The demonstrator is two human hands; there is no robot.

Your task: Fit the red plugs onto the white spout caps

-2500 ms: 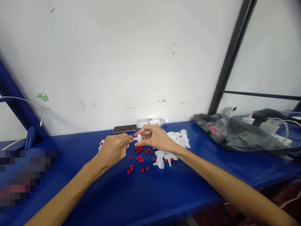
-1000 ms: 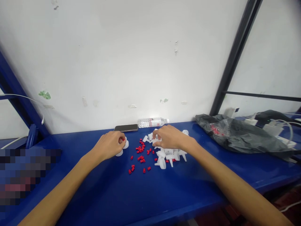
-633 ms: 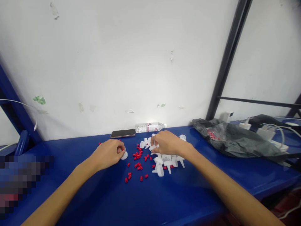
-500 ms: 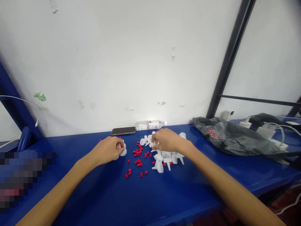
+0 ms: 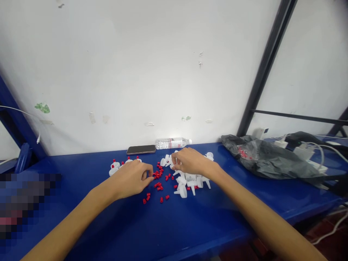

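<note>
My left hand (image 5: 133, 178) reaches over the loose red caps (image 5: 158, 174), thumb and forefinger apart at the pile's left edge. Behind it stand several white nozzle caps (image 5: 115, 165) with red tips, partly hidden by the hand. My right hand (image 5: 189, 160) is at the left side of a heap of white nozzle caps (image 5: 182, 190), which have wide round bases and narrow spouts. Its thumb and fingers curl round a white piece in the heap; the grip is partly hidden.
A phone (image 5: 141, 149) and a clear plastic bottle (image 5: 174, 143) lie along the wall. On the right, a dark plastic bag (image 5: 261, 156) holds a clear packet of red pieces. Chargers and cables (image 5: 304, 151) lie beyond it. A dark post (image 5: 265, 69) rises behind the blue table (image 5: 163, 232).
My left hand has left the red-tipped nozzle caps and moved right to the loose red caps. My right hand stays at the white heap. The view has shifted slightly.
</note>
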